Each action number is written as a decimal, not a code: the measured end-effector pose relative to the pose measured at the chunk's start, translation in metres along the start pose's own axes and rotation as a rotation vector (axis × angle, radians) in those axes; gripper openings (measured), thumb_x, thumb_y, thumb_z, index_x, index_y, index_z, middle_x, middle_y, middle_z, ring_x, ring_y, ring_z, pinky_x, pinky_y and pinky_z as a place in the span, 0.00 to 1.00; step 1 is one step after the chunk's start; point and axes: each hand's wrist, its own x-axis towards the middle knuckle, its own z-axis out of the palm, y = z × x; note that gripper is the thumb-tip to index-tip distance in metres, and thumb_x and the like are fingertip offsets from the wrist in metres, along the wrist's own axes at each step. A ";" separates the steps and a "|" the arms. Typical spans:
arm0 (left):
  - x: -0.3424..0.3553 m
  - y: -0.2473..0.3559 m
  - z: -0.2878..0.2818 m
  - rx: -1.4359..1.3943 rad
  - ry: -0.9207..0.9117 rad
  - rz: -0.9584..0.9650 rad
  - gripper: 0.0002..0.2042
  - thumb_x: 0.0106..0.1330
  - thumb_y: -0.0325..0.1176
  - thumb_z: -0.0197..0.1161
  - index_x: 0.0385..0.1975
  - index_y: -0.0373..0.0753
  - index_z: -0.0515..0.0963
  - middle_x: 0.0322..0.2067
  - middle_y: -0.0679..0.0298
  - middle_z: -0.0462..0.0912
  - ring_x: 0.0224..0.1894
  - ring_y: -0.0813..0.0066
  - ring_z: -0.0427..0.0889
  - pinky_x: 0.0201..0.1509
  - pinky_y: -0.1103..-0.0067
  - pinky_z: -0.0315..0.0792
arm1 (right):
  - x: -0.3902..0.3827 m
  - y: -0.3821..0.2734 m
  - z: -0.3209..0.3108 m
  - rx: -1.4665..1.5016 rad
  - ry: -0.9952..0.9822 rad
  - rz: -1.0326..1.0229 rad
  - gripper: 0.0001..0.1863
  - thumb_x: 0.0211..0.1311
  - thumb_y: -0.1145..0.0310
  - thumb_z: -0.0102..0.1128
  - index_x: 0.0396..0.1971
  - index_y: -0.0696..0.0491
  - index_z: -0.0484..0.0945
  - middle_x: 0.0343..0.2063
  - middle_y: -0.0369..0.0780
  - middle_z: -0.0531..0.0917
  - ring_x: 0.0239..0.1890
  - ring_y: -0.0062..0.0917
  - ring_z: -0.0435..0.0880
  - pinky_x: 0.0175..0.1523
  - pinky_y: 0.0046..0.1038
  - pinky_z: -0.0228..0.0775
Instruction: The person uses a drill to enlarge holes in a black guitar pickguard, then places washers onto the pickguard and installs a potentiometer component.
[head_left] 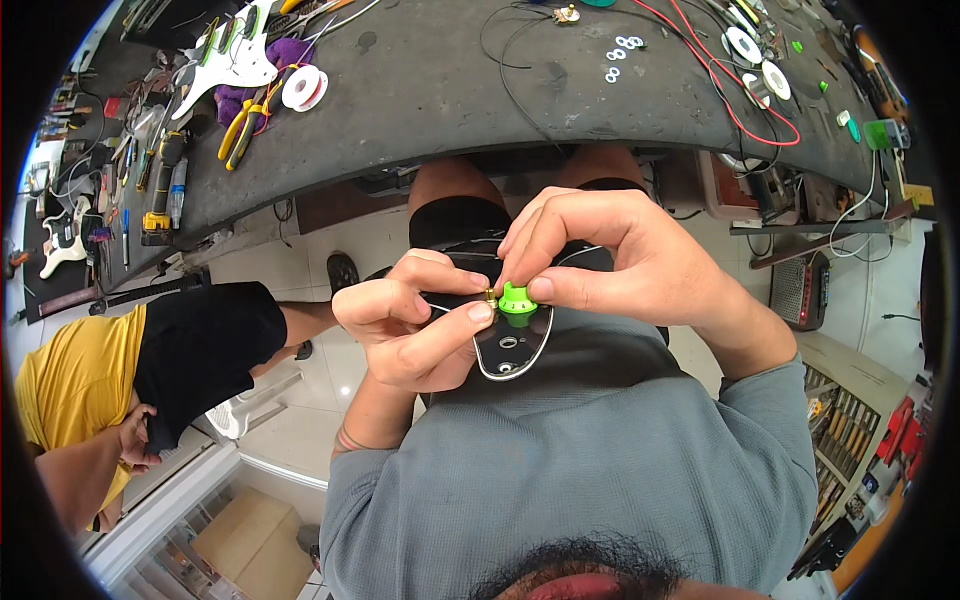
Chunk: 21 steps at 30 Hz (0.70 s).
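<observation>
A bright green guitar control knob (516, 301) with markings round its skirt sits between the thumb and fingers of my right hand (620, 250). Just left of it, my left hand (420, 320) pinches a small brass-coloured threaded shaft (490, 297) between thumb and forefinger. Under both hands lies a dark, glossy control plate (508, 360) with a rounded end, a pale rim and holes; the green knob is reflected in it. My fingers hide the plate's far part. Whether the knob touches the plate I cannot tell.
Ahead is a dark workbench (420, 110) with yellow-handled pliers (240, 130), a wire spool (304, 88), a white pickguard (230, 50), several washers (613, 75) and red wire (735, 115). At left a person in a yellow shirt (80, 365) stands close by.
</observation>
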 end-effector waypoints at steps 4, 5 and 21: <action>0.001 0.001 0.000 -0.011 0.012 -0.008 0.17 0.57 0.17 0.79 0.44 0.43 0.87 0.45 0.63 0.60 0.34 0.64 0.89 0.34 0.72 0.77 | 0.004 0.005 0.000 0.197 0.028 0.135 0.02 0.68 0.76 0.69 0.37 0.58 0.86 0.41 0.40 0.91 0.53 0.28 0.86 0.61 0.33 0.78; 0.004 0.001 0.000 -0.013 0.006 0.002 0.17 0.57 0.16 0.79 0.44 0.43 0.87 0.45 0.63 0.60 0.34 0.64 0.89 0.34 0.72 0.77 | 0.004 0.005 -0.001 0.384 0.054 0.236 0.03 0.70 0.75 0.67 0.39 0.58 0.85 0.42 0.41 0.90 0.55 0.27 0.86 0.62 0.34 0.78; 0.014 0.002 0.012 -0.066 -0.020 -0.022 0.19 0.53 0.17 0.81 0.43 0.43 0.89 0.38 0.66 0.61 0.31 0.68 0.88 0.35 0.75 0.80 | 0.007 0.018 0.006 0.601 0.211 0.261 0.11 0.72 0.65 0.68 0.42 0.57 0.87 0.41 0.37 0.91 0.49 0.19 0.86 0.60 0.25 0.72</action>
